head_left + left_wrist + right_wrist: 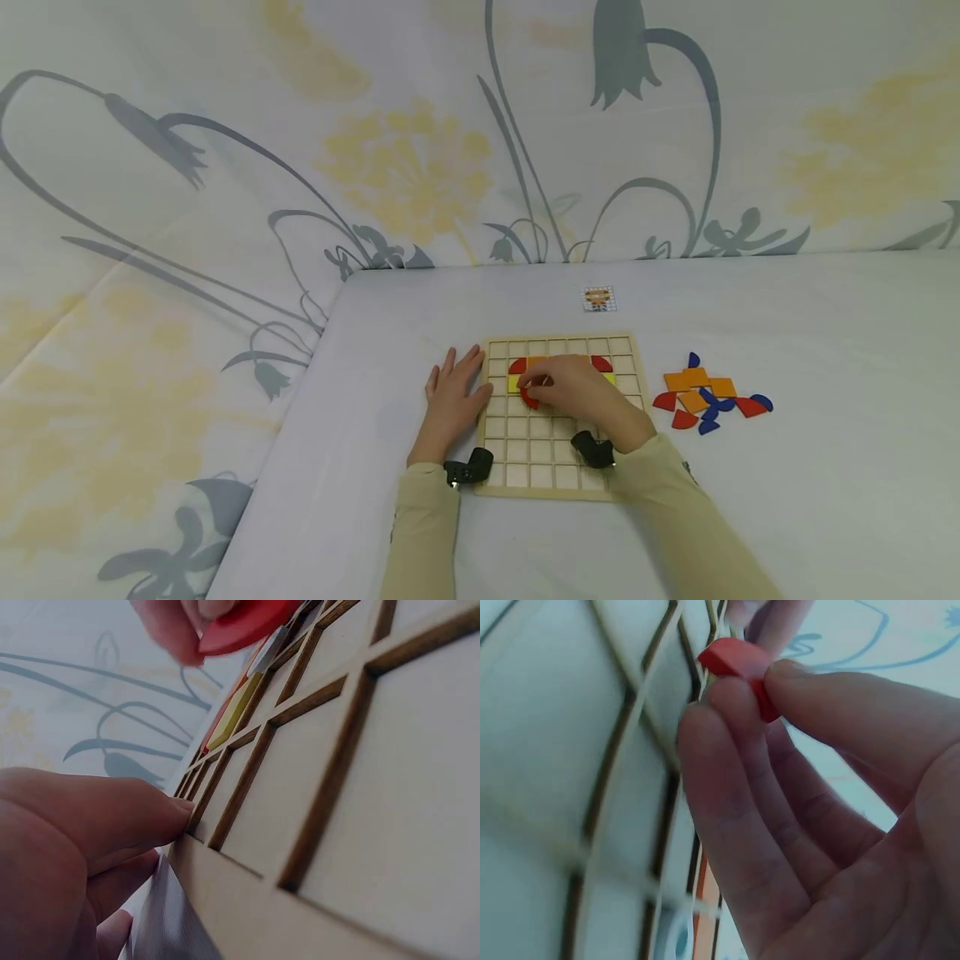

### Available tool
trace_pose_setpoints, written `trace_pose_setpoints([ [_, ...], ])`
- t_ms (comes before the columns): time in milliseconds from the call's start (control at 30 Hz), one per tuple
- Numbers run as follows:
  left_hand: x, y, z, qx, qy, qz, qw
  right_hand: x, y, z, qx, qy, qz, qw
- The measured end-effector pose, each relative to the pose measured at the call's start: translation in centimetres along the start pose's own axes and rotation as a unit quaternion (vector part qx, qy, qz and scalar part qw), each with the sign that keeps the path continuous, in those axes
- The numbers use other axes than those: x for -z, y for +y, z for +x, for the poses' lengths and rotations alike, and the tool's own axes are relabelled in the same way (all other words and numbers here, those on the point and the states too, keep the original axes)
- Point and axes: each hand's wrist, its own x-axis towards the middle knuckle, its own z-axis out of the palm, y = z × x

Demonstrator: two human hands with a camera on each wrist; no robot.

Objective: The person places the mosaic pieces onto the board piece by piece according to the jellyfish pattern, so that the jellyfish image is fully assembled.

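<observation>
My right hand [577,387] pinches a red quarter-circle tile [739,658] between thumb and fingertips, over the upper left part of a wooden grid board [517,452]. Resting at the board's left edge is my left hand [452,404], its fingers spread and its thumb [142,802] touching the frame. Red quarter-circles [602,363], an orange tile [536,362] and a yellow tile [232,712] lie in the upper grid cells. Other tiles under the right hand are partly hidden.
Right of the board lie loose tiles: orange squares [693,379], red quarter-circles [664,402] and several blue pieces [709,412]. A small printed pattern card [598,299] lies beyond the board's far edge on the white table [360,417]. Flower-patterned fabric [420,167] hangs behind.
</observation>
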Motion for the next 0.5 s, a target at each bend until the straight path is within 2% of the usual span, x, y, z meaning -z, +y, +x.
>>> trace_pose_setpoints([
  [500,0.1,0.2,0.1,-0.005,-0.002,0.001,1.0000,-1.7,-1.6,0.9,0.006,0.007,-0.070,0.9975],
])
